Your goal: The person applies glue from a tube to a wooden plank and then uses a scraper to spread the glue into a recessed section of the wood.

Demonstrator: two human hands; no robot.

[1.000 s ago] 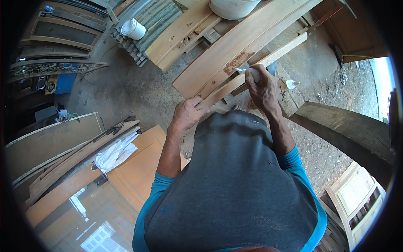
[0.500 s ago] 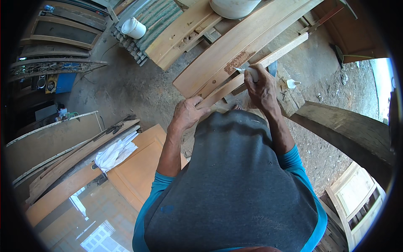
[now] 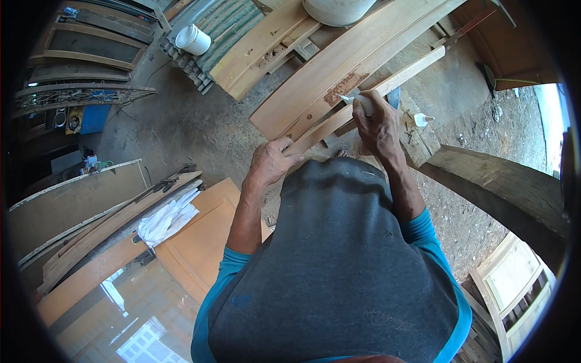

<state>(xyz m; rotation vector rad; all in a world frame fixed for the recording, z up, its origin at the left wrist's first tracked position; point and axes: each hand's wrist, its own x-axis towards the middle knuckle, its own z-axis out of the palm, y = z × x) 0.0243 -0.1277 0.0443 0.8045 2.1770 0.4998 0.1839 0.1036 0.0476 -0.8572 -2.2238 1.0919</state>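
Observation:
My right hand is closed around a white squeeze bottle. The bottle's pointed nozzle tips left, beside a patch of brown sawdust on a broad wooden board. Along the near side of that board runs a narrow wooden strip. My left hand grips the strip's near left end, fingers over it, close to the board's corner. Whether anything is coming out of the nozzle is too small to tell.
Another white nozzle bottle lies right of my right hand. A white tub sits beyond the board, and a white bucket stands on corrugated sheets. A thick beam crosses at right. Door panels lean at lower left.

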